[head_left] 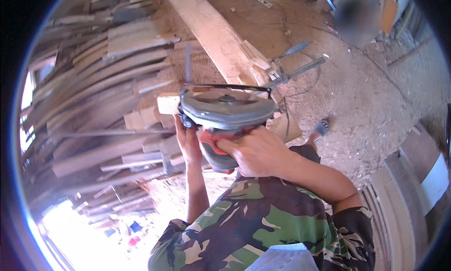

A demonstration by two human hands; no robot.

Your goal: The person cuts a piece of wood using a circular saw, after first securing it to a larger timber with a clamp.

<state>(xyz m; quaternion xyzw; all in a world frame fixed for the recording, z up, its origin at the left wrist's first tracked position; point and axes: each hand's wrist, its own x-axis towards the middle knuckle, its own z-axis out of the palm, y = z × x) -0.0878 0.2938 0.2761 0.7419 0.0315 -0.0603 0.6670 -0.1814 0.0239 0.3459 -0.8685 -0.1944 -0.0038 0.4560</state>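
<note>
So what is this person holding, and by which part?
The right hand holds a circular saw by its red-and-grey handle. The left hand is at the pale wooden piece; whether it grips it cannot be told.

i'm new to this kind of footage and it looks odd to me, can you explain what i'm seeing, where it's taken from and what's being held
There's no robot here. It's one wide fisheye picture from a camera on a person's head, looking down, so straight edges bend near the rim. The patterned shirt is the wearer's own.

The right hand grips a grey and red circular saw. The left hand is by the saw's left end, just below a pale wood block; its fingertips are partly hidden, so its grip is unclear.

Beyond the saw, a long plank stretches away, with a bar clamp near its closer end. Wood pieces, rather blurred, lie at the left.
</note>
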